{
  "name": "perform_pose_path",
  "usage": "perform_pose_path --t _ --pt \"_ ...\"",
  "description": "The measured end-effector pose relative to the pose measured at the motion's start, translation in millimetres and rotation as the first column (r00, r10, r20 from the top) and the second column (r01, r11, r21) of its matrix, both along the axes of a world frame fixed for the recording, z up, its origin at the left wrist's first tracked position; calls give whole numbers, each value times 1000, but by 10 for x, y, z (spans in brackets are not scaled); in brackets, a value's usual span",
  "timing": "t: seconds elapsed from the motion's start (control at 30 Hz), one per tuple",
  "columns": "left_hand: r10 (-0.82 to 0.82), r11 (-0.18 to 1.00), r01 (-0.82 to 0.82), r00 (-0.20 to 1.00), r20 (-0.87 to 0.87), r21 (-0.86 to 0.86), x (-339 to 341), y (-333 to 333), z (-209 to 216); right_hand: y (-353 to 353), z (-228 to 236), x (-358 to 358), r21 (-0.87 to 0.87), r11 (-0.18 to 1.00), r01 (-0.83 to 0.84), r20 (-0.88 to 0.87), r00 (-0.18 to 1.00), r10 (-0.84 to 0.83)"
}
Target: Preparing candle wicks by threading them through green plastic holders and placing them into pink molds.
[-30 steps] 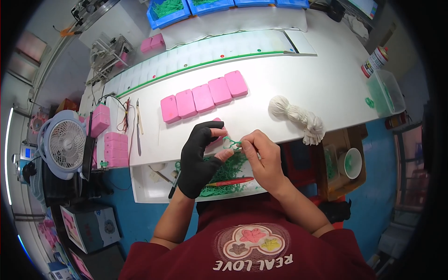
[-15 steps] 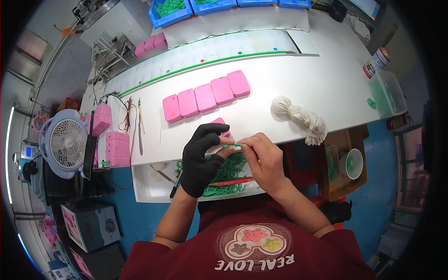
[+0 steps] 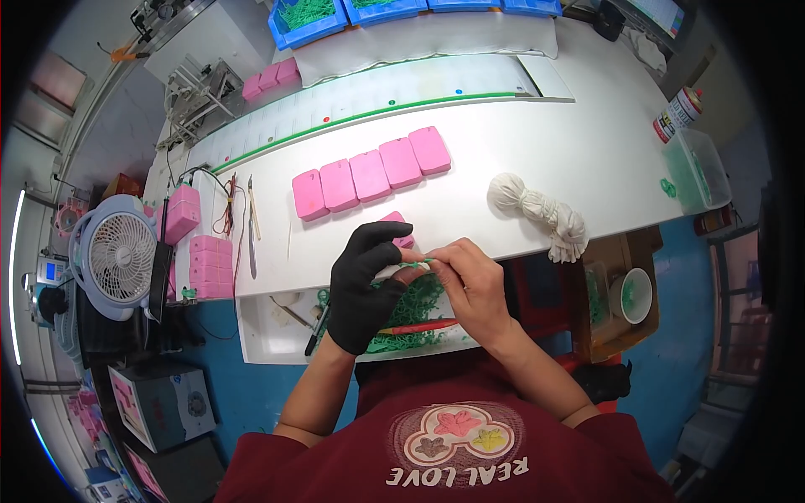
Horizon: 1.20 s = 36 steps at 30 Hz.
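Observation:
My left hand (image 3: 359, 289), in a black glove with bare fingertips, pinches a small green piece (image 3: 425, 262) between thumb and forefinger. The bare fingertips of my right hand (image 3: 476, 289) close on the other end of it. The piece's exact shape is mostly covered by the fingers. Just beyond the left hand lies a pink block (image 3: 395, 219), partly hidden by the glove. Under both hands, an open white drawer (image 3: 260, 339) holds many thin green pieces (image 3: 423, 300) and a red-handled tool (image 3: 428, 325).
Several pink blocks (image 3: 367, 176) form a row on the white table (image 3: 470, 142). A bundled white cloth (image 3: 537, 210) lies to the right. Behind runs a belt (image 3: 360, 96) with a green edge. A fan (image 3: 122, 251) stands left; a spray can (image 3: 677, 113) and clear tub (image 3: 700, 172) are far right.
The coloured dots on the belt have shifted left. My right hand has moved very slightly to the left, and the grip on the green piece has changed a little.

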<state>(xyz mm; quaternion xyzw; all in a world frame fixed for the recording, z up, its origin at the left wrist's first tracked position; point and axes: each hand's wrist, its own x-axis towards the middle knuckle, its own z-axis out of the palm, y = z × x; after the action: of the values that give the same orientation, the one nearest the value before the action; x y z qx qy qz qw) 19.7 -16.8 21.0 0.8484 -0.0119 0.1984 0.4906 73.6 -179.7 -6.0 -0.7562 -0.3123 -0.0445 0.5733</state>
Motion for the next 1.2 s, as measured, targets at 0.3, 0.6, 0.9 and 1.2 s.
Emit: perform_pose_path --t 0.3,0.6,0.9,1.2 --pt "11 1000 -10 1000 -8 19 8 2 -11 -7 13 9 -6 1000 26 -8 1000 -26" --pt "3 1000 -3 1000 -10 -14 12 -2 19 -18 38 6 -10 1000 28 -8 1000 -28" --pt "-5 1000 5 1000 17 -11 2 28 -28 -21 102 -24 26 999 47 -13 999 -47" --pt "-94 948 69 993 -65 -312 -18 37 -86 -23 188 -64 95 994 57 56 996 -63"
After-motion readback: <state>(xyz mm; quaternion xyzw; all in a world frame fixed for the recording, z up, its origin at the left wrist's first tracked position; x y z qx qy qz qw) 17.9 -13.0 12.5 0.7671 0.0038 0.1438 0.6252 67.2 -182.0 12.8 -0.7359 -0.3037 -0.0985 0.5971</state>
